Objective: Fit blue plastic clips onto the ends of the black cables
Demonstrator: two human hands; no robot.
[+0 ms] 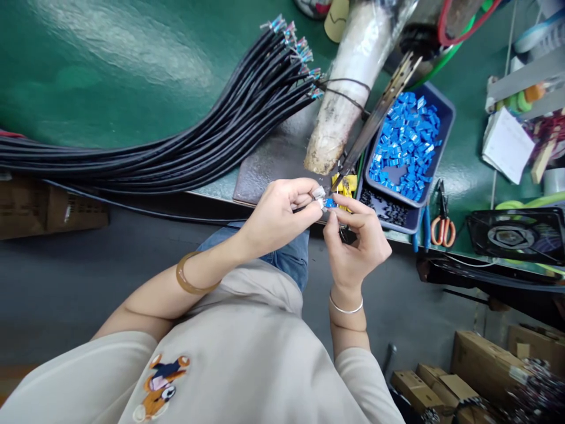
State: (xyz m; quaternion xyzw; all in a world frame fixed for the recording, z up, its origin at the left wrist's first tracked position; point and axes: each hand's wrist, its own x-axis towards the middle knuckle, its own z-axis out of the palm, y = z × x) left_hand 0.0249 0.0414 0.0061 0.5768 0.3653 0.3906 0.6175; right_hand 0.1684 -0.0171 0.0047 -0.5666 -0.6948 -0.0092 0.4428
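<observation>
My left hand [282, 207] is closed in a pinch, its thumb and index tips wrapped in white, near the end of a black cable [198, 219] that runs in from the left. Between the two hands sits a small blue part [329, 202], like those in the tray. The fingers of my right hand [356, 234] are bent and closed at its right end; the exact grip is partly hidden. A long metal tool resembling a soldering iron [375, 121] points down to a tip just above the blue part. Beside it lies a yellow piece [346, 184].
A bundle of black cables [212, 138] with stripped ends lies left on the green table [110, 65]. A plastic-wrapped pipe [342, 94] hangs over the work spot. At right are a tray of blue parts [444, 126], black pieces [392, 212], orange-handled cutters [442, 227] and a fan [514, 235].
</observation>
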